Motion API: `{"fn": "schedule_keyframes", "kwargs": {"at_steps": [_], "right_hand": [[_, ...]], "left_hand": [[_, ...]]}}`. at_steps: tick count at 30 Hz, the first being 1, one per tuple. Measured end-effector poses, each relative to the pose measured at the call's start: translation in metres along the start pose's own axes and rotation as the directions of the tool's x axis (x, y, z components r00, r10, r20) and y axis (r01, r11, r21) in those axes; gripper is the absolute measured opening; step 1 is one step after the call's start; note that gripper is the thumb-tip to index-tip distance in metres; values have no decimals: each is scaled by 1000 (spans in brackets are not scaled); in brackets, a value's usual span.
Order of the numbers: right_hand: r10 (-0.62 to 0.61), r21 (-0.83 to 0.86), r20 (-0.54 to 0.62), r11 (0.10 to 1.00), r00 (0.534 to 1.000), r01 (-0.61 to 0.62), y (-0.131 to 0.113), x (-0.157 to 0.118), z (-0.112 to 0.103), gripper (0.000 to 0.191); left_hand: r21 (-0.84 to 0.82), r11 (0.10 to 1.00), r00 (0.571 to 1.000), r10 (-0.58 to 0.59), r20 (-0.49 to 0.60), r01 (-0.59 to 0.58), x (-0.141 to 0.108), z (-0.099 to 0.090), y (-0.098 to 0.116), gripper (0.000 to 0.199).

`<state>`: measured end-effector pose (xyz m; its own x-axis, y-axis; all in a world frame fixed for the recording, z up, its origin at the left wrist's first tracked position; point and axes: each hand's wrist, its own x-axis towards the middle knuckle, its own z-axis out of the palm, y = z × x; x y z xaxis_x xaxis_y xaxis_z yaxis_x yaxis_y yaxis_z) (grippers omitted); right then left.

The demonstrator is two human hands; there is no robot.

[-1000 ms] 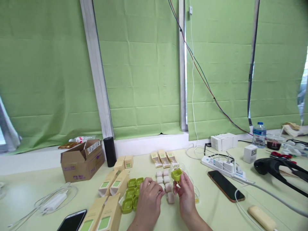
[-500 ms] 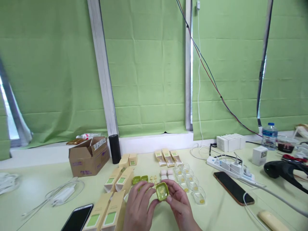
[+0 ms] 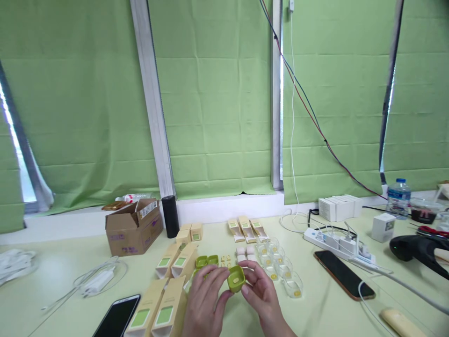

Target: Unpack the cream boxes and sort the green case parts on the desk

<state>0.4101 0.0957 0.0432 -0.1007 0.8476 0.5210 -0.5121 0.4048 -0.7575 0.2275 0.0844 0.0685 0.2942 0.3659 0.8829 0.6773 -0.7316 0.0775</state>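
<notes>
Between both hands, a little above the table, is a small square green cup [image 3: 236,279] with a pale yellow piece inside. My left hand [image 3: 206,299] grips its left side with thumb and fingers. On its right side my right hand [image 3: 261,297] has the thumb low and the fingers at the rim. Just behind my left hand sit more green cups [image 3: 212,260], partly hidden by its fingers. Small yellow pieces [image 3: 225,258] and white blocks [image 3: 245,253] lie beyond the held cup. Clear plastic covers [image 3: 292,285] with yellow spots stand to the right.
Opened beige cartons [image 3: 168,304] line the left, with a phone [image 3: 117,316] beside them. A cardboard box [image 3: 133,229] and black cylinder [image 3: 170,216] stand behind. At right lie another phone [image 3: 343,274], a power strip [image 3: 336,243] with cables, and a black device [image 3: 417,250].
The green cup has tilted slightly between my hands, showing more of its outer front wall. Both hands keep hold of it. The whole view has shifted a little.
</notes>
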Motion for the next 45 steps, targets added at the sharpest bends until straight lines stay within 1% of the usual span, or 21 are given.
{"fn": "schedule_keyframes", "kwargs": {"at_steps": [2, 3, 5, 7, 8, 9, 11, 15, 18, 20, 23, 25, 26, 29, 31, 32, 35, 37, 41, 45], "right_hand": [[-30, -103, 8, 994, 1000, 31, -1, -2, -1, 48], [-53, -164, 13, 985, 999, 55, -2, -3, -2, 49], [-107, -281, 16, 954, 994, 107, -3, -5, -1, 52], [-154, -379, 4, 914, 988, 144, -4, -6, 2, 56], [-171, -421, -3, 894, 985, 154, -4, -7, 3, 59], [-182, -458, -5, 874, 983, 160, -4, -7, 5, 62], [-198, -516, 2, 839, 980, 171, -3, -8, 7, 67], [-210, -578, -6, 799, 978, 168, 2, -10, 4, 68], [-192, -575, -36, 807, 981, 137, 4, -10, 3, 62], [-167, -544, -62, 833, 984, 107, 1, -9, 6, 57], [-114, -486, -74, 872, 991, 64, -6, -8, 11, 48], [-97, -467, -70, 883, 993, 53, -9, -8, 14, 43], [-98, -461, -72, 886, 993, 53, -10, -7, 14, 41], [-114, -439, -79, 896, 990, 68, -9, -7, 14, 39], [-129, -427, -70, 900, 989, 87, -7, -7, 13, 39], [-136, -426, -62, 899, 989, 97, -6, -7, 13, 39], [-156, -445, -38, 887, 987, 123, -5, -7, 12, 38], [-172, -463, -23, 875, 985, 142, -6, -7, 11, 38], [-203, -510, -7, 843, 979, 171, -6, -7, 9, 40], [-217, -547, 1, 817, 976, 182, -7, -7, 8, 42]], "left_hand": [[-81, 987, 990, -140, -27, 137, 1, 1, 3, 31], [-124, 966, 972, -232, -29, 227, 1, 1, 5, 27], [-200, 889, 907, -421, 0, 413, 2, 2, 8, 24], [-263, 793, 830, -555, 61, 550, 3, 4, 10, 29], [-290, 752, 800, -593, 93, 592, 3, 5, 11, 31], [-315, 720, 778, -616, 121, 619, 4, 6, 11, 33], [-359, 678, 759, -628, 169, 641, 4, 9, 11, 35], [-449, 624, 762, -593, 262, 640, 6, 13, 14, 40], [-489, 602, 771, -555, 312, 631, 4, 17, 16, 47], [-490, 621, 789, -522, 324, 612, 1, 20, 16, 51], [-456, 674, 814, -476, 334, 581, -3, 22, 15, 56], [-403, 714, 819, -476, 320, 573, -3, 19, 15, 54], [-365, 733, 818, -492, 298, 574, -2, 17, 14, 50], [-261, 775, 818, -544, 189, 576, 3, 8, 14, 33], [-232, 793, 826, -543, 150, 564, 5, 3, 14, 36], [-229, 804, 836, -530, 144, 549, 6, 1, 13, 37], [-232, 835, 867, -476, 149, 498, 8, -1, 12, 23], [-243, 845, 879, -453, 150, 477, 8, -1, 12, 18], [-278, 835, 880, -450, 152, 475, 9, -1, 12, 17], [-350, 802, 875, -456, 166, 484, 8, 1, 11, 17]]}}
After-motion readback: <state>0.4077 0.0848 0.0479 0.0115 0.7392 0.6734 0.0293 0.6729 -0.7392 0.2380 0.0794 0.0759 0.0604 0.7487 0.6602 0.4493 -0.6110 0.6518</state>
